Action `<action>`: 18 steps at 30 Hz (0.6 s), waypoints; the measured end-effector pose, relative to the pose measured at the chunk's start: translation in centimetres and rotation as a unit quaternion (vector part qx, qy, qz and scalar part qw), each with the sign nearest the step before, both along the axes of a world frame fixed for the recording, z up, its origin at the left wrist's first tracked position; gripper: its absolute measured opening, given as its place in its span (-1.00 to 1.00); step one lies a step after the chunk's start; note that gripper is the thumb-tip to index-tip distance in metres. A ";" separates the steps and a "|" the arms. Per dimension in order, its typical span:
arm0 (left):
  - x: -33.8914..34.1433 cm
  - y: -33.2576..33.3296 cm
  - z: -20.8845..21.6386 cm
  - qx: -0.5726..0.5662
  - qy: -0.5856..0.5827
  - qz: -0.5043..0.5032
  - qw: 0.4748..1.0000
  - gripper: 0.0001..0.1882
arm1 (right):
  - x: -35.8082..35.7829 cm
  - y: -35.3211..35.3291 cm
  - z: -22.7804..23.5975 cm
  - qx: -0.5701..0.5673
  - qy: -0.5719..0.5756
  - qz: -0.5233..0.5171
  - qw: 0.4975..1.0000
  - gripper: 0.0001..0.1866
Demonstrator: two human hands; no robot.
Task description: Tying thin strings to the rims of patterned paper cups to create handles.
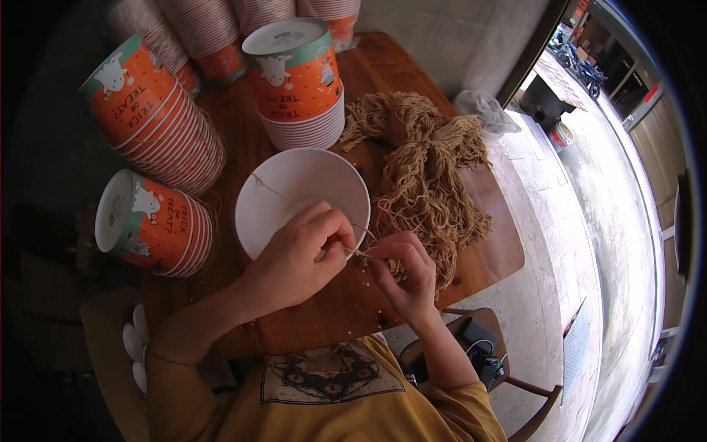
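Observation:
A white-lined paper bucket (pixel 269 177) stands open side up on the table in front of me. My left hand (pixel 298 254) is over its near right rim, thumb and fingers closed in a pinch on a thin tan string (pixel 274 191). One length of that string runs from the left hand across the bucket's mouth to its upper left. Just outside the right rim, my right hand (pixel 405 272) also pinches the string, near the left fingertips. Right of the bucket lies a loose bundle of tan strings (pixel 431 173), close to my right hand.
Nested stacks of orange and green paper buckets surround the work: one upside down (pixel 298 85) behind, two tilted ones (pixel 143 99) (pixel 158 221) at left. More wrapped stacks (pixel 199 29) line the wooden table's (pixel 283 331) back. A clear plastic bag (pixel 486 114) lies right; a chair (pixel 534 420) stands below.

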State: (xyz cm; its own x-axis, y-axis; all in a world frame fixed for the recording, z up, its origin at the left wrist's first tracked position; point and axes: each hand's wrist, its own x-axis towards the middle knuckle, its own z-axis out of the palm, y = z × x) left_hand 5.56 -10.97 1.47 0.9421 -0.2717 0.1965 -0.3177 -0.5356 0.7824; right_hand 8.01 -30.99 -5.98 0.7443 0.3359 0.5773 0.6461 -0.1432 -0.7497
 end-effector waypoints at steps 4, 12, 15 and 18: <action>0.1 -0.3 0.0 -0.023 0.009 -0.011 1.000 -0.87 | -0.4 0.1 1.3 -0.006 0.009 0.008 1.000 -0.63; 0.2 -0.8 -0.4 -0.085 0.040 -0.013 0.995 -0.80 | -0.4 1.0 1.8 -0.058 -0.030 -0.040 0.997 -0.54; 0.0 -0.4 -0.3 -0.103 0.034 -0.021 0.994 -0.79 | -0.2 1.2 2.5 -0.077 -0.068 -0.049 0.994 -0.63; 0.1 -0.6 -0.2 -0.138 0.053 -0.030 0.988 -0.78 | 0.3 0.7 2.3 -0.092 -0.104 -0.065 0.988 -0.70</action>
State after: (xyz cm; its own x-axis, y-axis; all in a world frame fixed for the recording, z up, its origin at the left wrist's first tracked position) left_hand 5.65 -11.57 1.23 0.9450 -0.2780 0.1726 -0.2513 -0.2786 0.9269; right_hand 8.32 -30.27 -3.65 0.6595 0.3590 0.6604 0.7509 -0.3559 -0.5563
